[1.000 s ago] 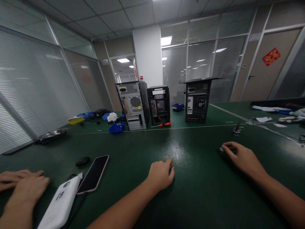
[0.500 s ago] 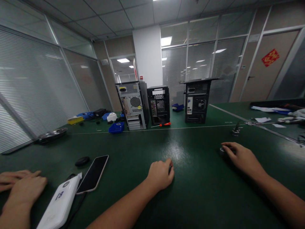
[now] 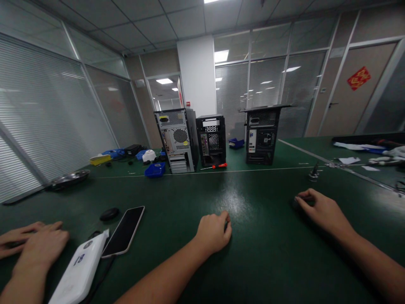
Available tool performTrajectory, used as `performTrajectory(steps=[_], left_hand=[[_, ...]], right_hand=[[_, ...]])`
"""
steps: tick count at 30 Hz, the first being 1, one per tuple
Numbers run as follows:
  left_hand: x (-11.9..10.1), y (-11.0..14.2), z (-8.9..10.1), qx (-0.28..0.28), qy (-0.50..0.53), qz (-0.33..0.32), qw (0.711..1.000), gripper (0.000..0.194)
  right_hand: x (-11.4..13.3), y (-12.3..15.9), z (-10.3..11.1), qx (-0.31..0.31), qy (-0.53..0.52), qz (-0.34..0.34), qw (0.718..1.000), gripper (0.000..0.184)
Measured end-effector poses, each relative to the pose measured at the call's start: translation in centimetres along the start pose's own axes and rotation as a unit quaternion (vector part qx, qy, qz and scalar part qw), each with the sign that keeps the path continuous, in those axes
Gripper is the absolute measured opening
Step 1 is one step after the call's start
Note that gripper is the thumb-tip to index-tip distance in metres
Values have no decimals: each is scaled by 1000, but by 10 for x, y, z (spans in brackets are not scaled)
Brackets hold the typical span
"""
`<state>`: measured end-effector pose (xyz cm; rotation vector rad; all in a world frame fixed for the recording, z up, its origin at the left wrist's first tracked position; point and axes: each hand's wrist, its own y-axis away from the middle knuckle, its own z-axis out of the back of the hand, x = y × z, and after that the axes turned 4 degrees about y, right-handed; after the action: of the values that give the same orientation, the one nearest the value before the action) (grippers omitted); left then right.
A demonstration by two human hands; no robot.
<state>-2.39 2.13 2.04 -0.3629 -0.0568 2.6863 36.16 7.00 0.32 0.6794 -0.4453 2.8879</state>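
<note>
My left hand (image 3: pixel 212 231) rests on the green table (image 3: pixel 259 253) near the middle, its fingers curled into a loose fist; something small and dark shows at the fingertips, too hidden to name. My right hand (image 3: pixel 320 210) lies farther right, fingers bent down over a small round dark object (image 3: pixel 296 203) at their tips. Both forearms reach in from the bottom edge.
Another person's two hands (image 3: pixel 30 245) lie at the far left beside a white pack (image 3: pixel 80 270), a dark phone (image 3: pixel 124 231) and a black disc (image 3: pixel 109 214). Three computer cases (image 3: pixel 210 139), a red screwdriver (image 3: pixel 218 166), blue bins (image 3: pixel 155 169) and a metal tray (image 3: pixel 68 178) stand farther back.
My right hand's fingers have closed a little more over the small round object. The other person's hands at the left have shifted slightly. My left hand stays put.
</note>
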Motion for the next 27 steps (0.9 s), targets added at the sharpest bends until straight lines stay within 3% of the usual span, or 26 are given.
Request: performTrajectory(steps=[6, 14, 23, 27], left_hand=[[0, 0, 0, 2, 1, 0, 1000, 26], [1, -1, -2, 5, -1, 4, 1000, 27], [2, 0, -2, -4, 1, -4, 1000, 26], [1, 1, -1, -8, -4, -6, 1000, 26]], right_hand=[[-5, -1, 1, -3, 5, -33, 999, 54], [-1, -3, -2, 20, 11, -19, 1000, 52], [-15, -5, 3, 33, 23, -65, 997, 60], [-11, -2, 0, 19, -5, -43, 999, 58]])
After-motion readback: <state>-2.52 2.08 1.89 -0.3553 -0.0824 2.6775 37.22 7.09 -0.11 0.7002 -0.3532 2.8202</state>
